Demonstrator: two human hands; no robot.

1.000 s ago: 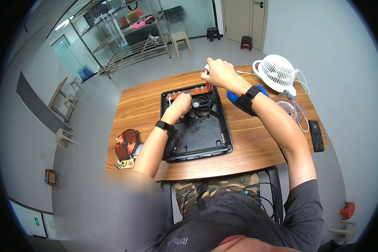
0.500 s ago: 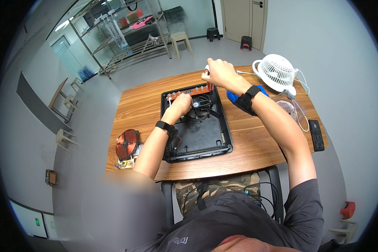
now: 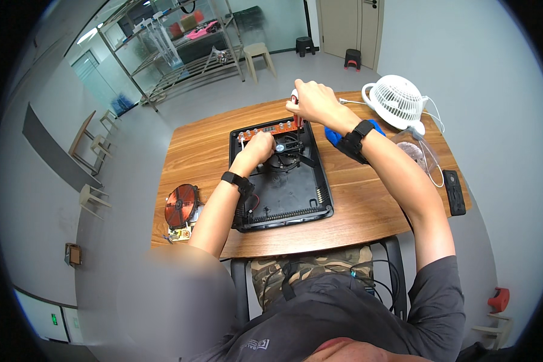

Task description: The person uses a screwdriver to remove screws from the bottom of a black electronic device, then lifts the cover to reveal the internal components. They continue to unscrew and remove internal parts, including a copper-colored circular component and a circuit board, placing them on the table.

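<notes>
A black plastic appliance housing (image 3: 288,198) lies open-side up on the wooden table. An orange circuit strip (image 3: 271,128) with several round buttons runs along its far edge, and a round black cooling fan (image 3: 283,160) sits just nearer. My right hand (image 3: 317,102) is closed round the red-and-white handle of a screwdriver (image 3: 295,96). Its shaft points down at the right end of the strip; the tip is too small to make out. Inside the housing, left of the fan's hub, my left hand (image 3: 257,147) is curled with its fingertips hidden.
A copper coil disc (image 3: 181,206) with a small circuit board rests at the table's left edge. On the right are a white fan with a grille (image 3: 397,101), a blue item (image 3: 333,137), a clear plastic bag (image 3: 413,151) and a black rectangular part (image 3: 454,193).
My right hand and the screwdriver have shifted very slightly left and up in the picture, as has the whole table. Both hands keep their hold and place.
</notes>
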